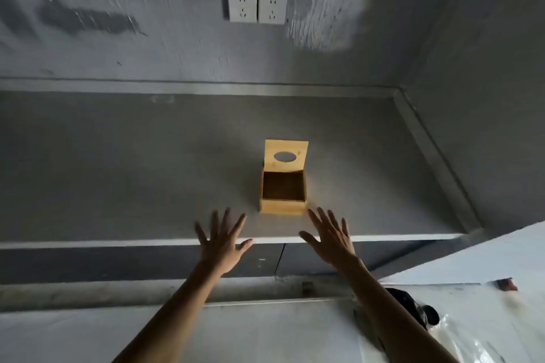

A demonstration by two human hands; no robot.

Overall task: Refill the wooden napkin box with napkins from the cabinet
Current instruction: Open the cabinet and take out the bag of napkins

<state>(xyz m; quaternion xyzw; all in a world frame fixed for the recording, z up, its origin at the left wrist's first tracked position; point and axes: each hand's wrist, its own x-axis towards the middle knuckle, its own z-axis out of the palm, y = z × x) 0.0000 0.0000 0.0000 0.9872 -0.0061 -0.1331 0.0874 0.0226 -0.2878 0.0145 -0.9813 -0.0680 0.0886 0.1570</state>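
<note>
A small wooden napkin box (pixel 282 206) stands on the grey countertop (pixel 132 162), near its front edge. Its lid (pixel 285 169), with an oval hole in it, is tipped up at the back, and the inside looks bare and dark. My left hand (pixel 221 240) hovers with fingers spread just to the front left of the box, not touching it. My right hand (pixel 330 237) is spread the same way at the box's front right corner, close to it but apart. Neither hand holds anything. No napkins are in view.
Two white wall sockets (pixel 256 5) sit on the grey wall behind the counter. A side wall (pixel 486 127) closes the counter on the right. Below the counter front, white cabinet panels (pixel 265 333) run across, with clear plastic film (pixel 472 339) and a dark object (pixel 413 306) at lower right.
</note>
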